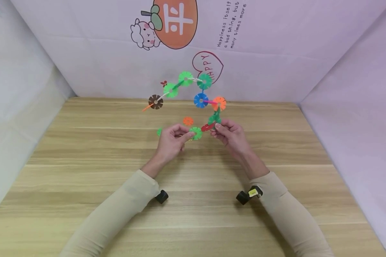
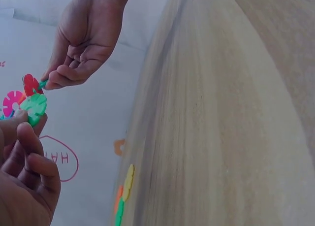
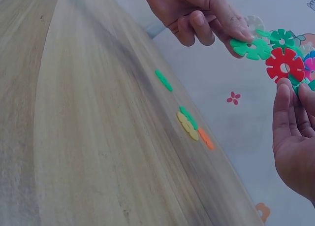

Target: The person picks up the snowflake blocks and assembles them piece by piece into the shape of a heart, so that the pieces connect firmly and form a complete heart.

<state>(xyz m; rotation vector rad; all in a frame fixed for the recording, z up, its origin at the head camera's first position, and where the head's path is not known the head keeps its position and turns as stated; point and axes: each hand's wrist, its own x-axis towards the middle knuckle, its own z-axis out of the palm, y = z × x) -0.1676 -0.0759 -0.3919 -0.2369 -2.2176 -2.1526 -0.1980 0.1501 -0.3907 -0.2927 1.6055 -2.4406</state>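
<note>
Between thumb and fingers my left hand [image 1: 173, 140] pinches a light green notched disc [image 1: 197, 133]. My right hand [image 1: 234, 138] pinches a dark green disc [image 1: 214, 120] at the near end of a chain of slotted plastic discs. A red disc [image 3: 285, 65] joins the chain there, facing the light green disc, with a small gap between them in the head view. The chain arches up and away through an orange disc [image 1: 219, 103], a blue disc [image 1: 201, 100] and green discs to a brown disc [image 1: 156, 102], then an edge-on orange disc [image 1: 148, 106].
Loose discs lie on the wooden table [image 1: 193, 214] beyond the hands: an orange one [image 1: 188, 121], a yellow one [image 3: 187, 126] and green ones, one green disc [image 3: 164, 80] apart. A printed white cloth [image 1: 99, 60] rises behind the table, with white side walls.
</note>
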